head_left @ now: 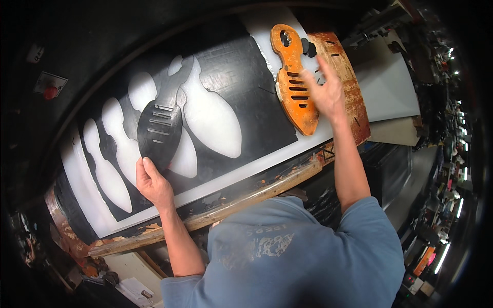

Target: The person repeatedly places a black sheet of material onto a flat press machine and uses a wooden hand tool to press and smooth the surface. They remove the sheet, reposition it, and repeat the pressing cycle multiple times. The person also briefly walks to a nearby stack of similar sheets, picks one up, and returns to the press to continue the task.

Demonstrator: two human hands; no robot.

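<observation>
My left hand point(155, 186) pinches the lower tip of a black sole-shaped cut piece point(160, 148) between thumb and fingers. Slots run across this piece, and its narrow end reaches up over the sheet. Beneath it lies a black sheet point(226, 72) with several sole-shaped holes that show white board below. An orange slotted cutting die point(303, 117) lies at the sheet's right end. Over the die's right edge is my right hand point(328, 92), thumb and fingers apart and slightly blurred, with nothing visible in it. Small black scraps point(309, 47) lie beside the die's upper part.
A white cutting board point(257, 154) carries the sheet. Along its near side runs a worn wooden rail point(246, 197). The dark machine body arches over the far side, with a red button point(50, 92) at left. White sheets point(387, 84) lie to the right.
</observation>
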